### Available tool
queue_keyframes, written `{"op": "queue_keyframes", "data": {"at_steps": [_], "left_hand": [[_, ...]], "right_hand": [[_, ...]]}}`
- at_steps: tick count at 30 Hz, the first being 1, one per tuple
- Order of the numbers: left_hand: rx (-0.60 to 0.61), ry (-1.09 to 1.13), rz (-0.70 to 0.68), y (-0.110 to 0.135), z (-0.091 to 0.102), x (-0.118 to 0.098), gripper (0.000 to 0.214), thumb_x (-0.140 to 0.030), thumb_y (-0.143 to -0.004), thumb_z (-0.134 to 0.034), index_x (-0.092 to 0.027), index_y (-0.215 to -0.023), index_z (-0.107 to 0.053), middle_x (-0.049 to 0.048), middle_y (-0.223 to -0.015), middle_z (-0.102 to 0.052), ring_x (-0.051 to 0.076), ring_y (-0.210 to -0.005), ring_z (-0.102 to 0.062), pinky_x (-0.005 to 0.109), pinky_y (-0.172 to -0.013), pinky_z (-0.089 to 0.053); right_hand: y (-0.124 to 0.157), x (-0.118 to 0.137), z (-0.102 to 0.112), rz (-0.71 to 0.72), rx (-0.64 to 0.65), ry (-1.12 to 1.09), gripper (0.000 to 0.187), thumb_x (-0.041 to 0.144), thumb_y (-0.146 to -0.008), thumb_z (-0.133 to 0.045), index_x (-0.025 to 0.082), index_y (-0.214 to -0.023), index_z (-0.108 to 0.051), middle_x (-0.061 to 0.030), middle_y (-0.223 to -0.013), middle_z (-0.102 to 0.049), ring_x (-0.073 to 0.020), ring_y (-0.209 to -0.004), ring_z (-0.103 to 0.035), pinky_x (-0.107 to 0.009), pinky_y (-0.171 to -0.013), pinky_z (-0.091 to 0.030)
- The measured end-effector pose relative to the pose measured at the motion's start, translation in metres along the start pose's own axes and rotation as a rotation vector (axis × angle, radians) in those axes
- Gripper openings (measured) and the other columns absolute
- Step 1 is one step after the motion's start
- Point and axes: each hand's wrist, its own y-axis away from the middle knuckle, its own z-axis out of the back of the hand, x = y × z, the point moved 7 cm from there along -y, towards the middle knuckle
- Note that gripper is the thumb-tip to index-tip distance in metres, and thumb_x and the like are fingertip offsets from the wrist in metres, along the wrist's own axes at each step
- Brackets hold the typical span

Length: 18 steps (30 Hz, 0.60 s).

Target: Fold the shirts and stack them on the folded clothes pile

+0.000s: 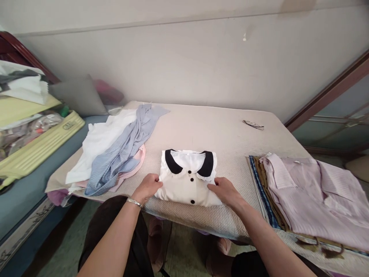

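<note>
- Left hand (148, 187): thumb and fingers pinched onto the near part of the shirt's left edge; right hand (226, 188) has the same kind of grip on the right edge, thumb on top. Can't really see the fingertips under the fabric.
- The folded cream shirt (178, 188) lies flat at the front edge of the bed (201, 127), front side up, right between the hands.
- Collar (205, 166) (black, white ruffle) points away toward the wall (173, 65), and the black buttons (192, 179) run down toward the person. The bundle's pretty near square, so I can't call a clear long axis.
- Hands are palms-inward, thumbs facing each other. Both forearms come up from the bottom corners and angle inward; bracelet (134, 202) on the left wrist.
- Off left: a rumpled blue striped garment (115, 157) partly over a white one (98, 142).
- Off right: a stack of folded clothes (317, 196), glasses (253, 125) lying beyond it.
</note>
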Motion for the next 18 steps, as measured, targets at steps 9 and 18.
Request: {"op": "queue_keyframes", "data": {"at_steps": [9,18], "left_hand": [[-0.222,0.134,0.001,-0.023,-0.002,-0.001,0.03,-0.043,-0.079,-0.06,-0.016,-0.09,-0.065,0.0076,-0.088,-0.069,0.019,-0.079,-0.06,0.029,-0.07,-0.042],[-0.15,0.29,-0.012,-0.025,-0.023,-0.002,0.037,-0.052,-0.067,-0.066,-0.015,-0.073,-0.063,0.0,-0.067,-0.062,0.014,-0.062,-0.053,0.026,-0.059,-0.04]], "right_hand": [[-0.006,-0.016,-0.007,-0.234,-0.049,-0.701,0.045,0.061,-0.077,-0.069,0.017,-0.074,-0.062,-0.0011,-0.057,-0.056,-0.0138,-0.05,-0.047,-0.027,-0.047,-0.033],[-0.011,-0.009,-0.028,-0.223,-0.016,-0.915,0.027,0.039,-0.071,-0.075,0.016,-0.081,-0.065,-0.004,-0.066,-0.067,-0.0171,-0.054,-0.058,-0.028,-0.049,-0.042]]}}
